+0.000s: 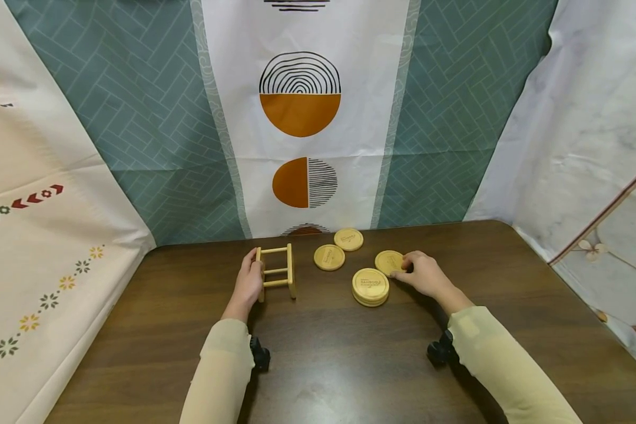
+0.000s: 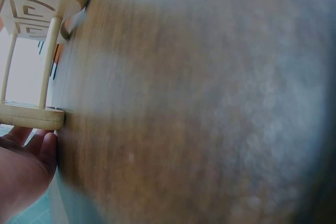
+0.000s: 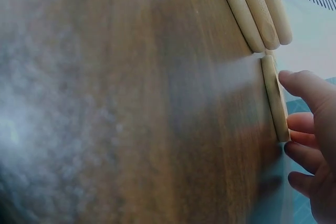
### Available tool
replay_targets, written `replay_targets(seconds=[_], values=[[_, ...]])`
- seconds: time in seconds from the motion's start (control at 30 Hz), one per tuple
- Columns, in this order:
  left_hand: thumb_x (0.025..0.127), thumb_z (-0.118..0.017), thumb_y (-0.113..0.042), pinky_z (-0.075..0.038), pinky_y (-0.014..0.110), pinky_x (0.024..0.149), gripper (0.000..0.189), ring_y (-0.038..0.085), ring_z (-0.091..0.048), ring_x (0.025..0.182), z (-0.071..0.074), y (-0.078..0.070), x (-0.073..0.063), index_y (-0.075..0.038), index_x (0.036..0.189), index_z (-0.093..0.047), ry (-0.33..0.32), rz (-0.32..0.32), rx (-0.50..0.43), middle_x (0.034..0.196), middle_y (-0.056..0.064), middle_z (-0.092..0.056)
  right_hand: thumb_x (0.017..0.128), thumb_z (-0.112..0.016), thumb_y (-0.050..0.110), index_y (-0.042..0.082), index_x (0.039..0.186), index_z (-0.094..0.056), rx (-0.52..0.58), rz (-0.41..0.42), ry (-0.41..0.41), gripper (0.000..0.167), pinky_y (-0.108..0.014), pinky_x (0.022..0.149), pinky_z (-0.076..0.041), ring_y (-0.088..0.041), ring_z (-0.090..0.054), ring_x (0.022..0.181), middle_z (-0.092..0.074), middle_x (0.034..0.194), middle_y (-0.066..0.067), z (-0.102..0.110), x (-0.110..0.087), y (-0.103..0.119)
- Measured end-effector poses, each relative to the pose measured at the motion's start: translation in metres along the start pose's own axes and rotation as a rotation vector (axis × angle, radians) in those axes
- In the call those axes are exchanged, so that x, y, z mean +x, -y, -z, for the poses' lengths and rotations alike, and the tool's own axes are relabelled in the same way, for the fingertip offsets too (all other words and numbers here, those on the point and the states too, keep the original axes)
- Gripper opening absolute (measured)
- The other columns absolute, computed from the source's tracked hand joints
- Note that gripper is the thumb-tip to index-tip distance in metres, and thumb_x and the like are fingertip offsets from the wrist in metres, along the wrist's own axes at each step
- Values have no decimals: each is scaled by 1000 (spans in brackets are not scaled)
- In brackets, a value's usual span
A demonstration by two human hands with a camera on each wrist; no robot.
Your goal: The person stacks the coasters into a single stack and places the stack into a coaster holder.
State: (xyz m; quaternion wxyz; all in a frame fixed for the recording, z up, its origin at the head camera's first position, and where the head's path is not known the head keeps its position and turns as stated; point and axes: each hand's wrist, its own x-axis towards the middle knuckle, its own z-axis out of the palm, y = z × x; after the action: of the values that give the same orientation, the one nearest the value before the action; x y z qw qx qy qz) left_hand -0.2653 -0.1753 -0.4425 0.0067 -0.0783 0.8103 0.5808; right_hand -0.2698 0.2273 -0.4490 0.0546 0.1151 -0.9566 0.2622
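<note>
On the left of the table stands a small wooden coaster rack [image 1: 277, 272] with rods between two end panels. My left hand [image 1: 250, 280] grips its left panel; in the left wrist view the fingers [image 2: 48, 148] lie against that panel, and the other panel shows a cut-out pattern. My right hand [image 1: 425, 274] has thumb and fingers at the edge of a round wooden coaster [image 1: 388, 262], which lies flat on the table. Beside it is a short stack of coasters [image 1: 370, 286]. In the right wrist view the thumb [image 3: 294, 80] touches the held coaster [image 3: 274, 98].
Two more coasters, a nearer one [image 1: 329, 257] and a farther one [image 1: 348, 239], lie flat between the rack and the stack. The brown wooden table [image 1: 318, 353] ends at a patterned cloth [image 1: 307, 147] behind. Pale cloths hang along both sides.
</note>
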Motion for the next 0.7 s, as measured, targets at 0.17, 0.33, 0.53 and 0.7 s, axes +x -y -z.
replay_targets(seconds=[0.17, 0.33, 0.53, 0.7], values=[[99, -25, -22, -23, 52, 112, 53, 34, -30, 136, 1, 0, 1, -14, 152, -18, -5, 3, 2, 154, 14, -24, 78, -75, 39, -2, 99, -64, 0, -13, 12, 47, -49, 93, -45, -36, -55, 107, -59, 113, -21, -1, 0, 1], [99, -25, -23, -24, 52, 112, 53, 34, -30, 136, 0, 0, 1, -15, 151, -19, -7, 6, 0, 154, 14, -25, 77, -74, 45, -8, 129, -49, 17, -30, 56, 78, -53, 102, -38, -41, -45, 123, -48, 130, -26, -5, 0, 0], [99, -24, -22, -23, 52, 112, 53, 33, -30, 136, -1, 1, 1, -14, 151, -19, -9, -2, 0, 154, 14, -25, 79, -71, 47, -9, 140, -34, 7, -72, 108, 91, -55, 104, -34, -45, -39, 128, -39, 139, -31, -9, 2, -2], [99, -24, -23, -23, 52, 112, 53, 34, -29, 137, 0, 0, 1, -16, 152, -18, -4, -1, 3, 154, 14, -24, 78, -72, 44, -11, 139, -34, 6, -72, 94, 91, -56, 103, -35, -46, -41, 125, -40, 137, -33, -8, 3, -1]])
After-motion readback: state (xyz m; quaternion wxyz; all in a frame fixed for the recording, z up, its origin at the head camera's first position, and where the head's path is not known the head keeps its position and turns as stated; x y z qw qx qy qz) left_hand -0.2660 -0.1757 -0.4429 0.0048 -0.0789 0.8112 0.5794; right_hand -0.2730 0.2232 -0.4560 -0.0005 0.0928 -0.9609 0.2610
